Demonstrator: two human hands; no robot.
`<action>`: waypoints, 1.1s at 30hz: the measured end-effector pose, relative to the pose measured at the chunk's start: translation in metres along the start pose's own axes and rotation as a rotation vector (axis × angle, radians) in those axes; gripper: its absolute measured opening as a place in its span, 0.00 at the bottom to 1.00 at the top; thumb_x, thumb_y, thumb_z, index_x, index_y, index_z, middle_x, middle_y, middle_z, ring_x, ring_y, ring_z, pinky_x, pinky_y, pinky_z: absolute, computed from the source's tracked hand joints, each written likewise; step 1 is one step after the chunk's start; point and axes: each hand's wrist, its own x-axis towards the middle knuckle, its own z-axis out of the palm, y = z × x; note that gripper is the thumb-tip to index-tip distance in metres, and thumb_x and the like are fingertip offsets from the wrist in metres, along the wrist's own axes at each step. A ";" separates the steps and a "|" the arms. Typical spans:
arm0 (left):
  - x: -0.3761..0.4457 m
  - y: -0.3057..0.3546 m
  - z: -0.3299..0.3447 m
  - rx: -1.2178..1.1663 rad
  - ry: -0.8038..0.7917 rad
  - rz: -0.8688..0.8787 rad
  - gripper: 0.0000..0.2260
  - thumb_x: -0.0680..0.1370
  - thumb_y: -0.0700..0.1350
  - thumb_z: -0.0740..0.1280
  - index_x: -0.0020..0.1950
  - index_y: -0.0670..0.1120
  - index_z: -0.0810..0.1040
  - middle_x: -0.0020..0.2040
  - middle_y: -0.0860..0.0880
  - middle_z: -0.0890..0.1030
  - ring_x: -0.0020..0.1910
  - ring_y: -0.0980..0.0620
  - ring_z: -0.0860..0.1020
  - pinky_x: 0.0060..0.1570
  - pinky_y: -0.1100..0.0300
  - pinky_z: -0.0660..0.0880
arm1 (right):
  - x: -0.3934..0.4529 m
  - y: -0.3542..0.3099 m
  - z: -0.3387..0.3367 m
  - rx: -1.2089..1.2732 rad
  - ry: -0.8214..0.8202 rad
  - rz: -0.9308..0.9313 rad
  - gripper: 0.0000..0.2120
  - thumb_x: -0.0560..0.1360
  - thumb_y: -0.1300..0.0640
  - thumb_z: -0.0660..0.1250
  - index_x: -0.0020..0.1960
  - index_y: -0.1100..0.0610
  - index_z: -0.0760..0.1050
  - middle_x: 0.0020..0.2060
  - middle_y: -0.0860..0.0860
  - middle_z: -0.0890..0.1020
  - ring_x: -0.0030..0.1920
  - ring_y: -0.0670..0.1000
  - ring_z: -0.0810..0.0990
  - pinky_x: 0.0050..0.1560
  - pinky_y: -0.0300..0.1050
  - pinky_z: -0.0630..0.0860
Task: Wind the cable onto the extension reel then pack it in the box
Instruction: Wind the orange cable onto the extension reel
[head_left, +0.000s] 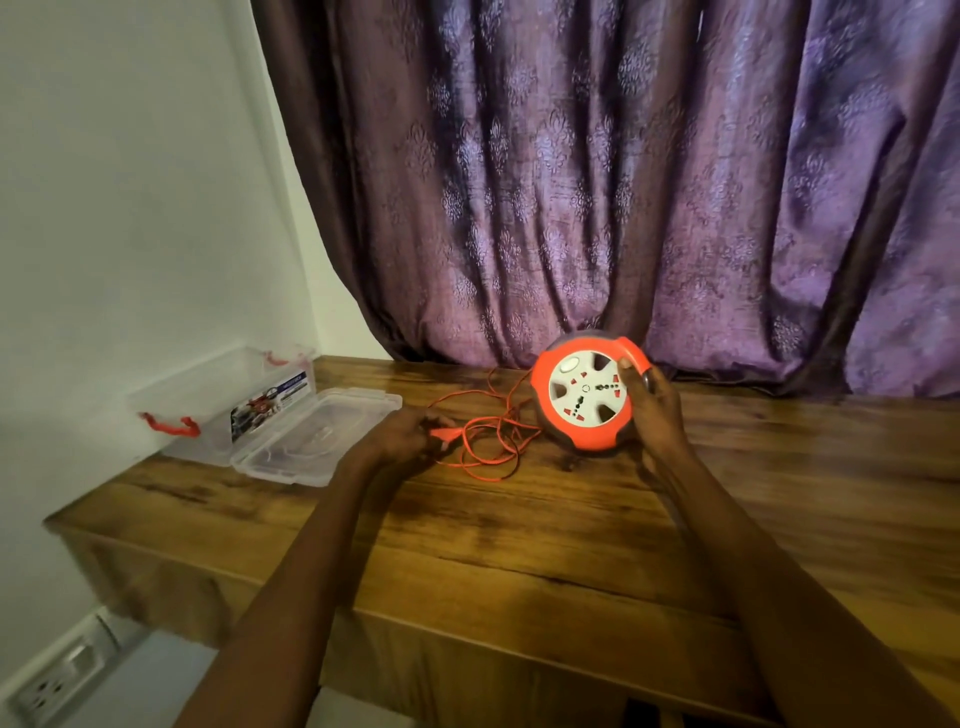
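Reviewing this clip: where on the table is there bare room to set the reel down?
Bare wood right of the reel, toward the curtain, and the near strip of table between the forearms. Crowded: loose cable between left hand and reel; box and lid at left.

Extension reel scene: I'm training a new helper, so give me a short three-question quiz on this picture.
1. True or false: the orange cable is fully wound onto the extension reel.
2. Which hand grips the reel? A) left hand B) right hand
3. Fill in: the clear plastic box sits open, its lid lying ____ it on the wooden table.

Key: 1 false, it lies in loose loops; 2 B; 3 beside.
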 end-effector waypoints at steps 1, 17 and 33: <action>0.002 0.001 0.002 0.001 0.013 -0.001 0.12 0.74 0.32 0.70 0.55 0.43 0.82 0.44 0.47 0.83 0.38 0.54 0.80 0.39 0.66 0.77 | 0.000 0.001 -0.001 0.003 -0.003 0.005 0.08 0.76 0.48 0.72 0.49 0.53 0.81 0.43 0.49 0.82 0.46 0.49 0.78 0.52 0.54 0.77; 0.021 0.047 0.041 -0.723 -0.002 -0.217 0.09 0.79 0.27 0.60 0.45 0.39 0.74 0.39 0.41 0.76 0.31 0.50 0.77 0.29 0.63 0.76 | -0.001 -0.003 -0.009 0.010 0.009 0.019 0.09 0.75 0.47 0.73 0.49 0.51 0.83 0.46 0.50 0.86 0.47 0.49 0.83 0.52 0.57 0.80; 0.008 0.063 0.082 0.766 0.273 -0.108 0.29 0.72 0.73 0.58 0.57 0.53 0.84 0.71 0.45 0.71 0.69 0.39 0.68 0.67 0.41 0.62 | -0.004 -0.003 -0.010 0.038 0.054 0.036 0.08 0.76 0.50 0.73 0.50 0.54 0.81 0.46 0.52 0.83 0.48 0.51 0.80 0.55 0.59 0.79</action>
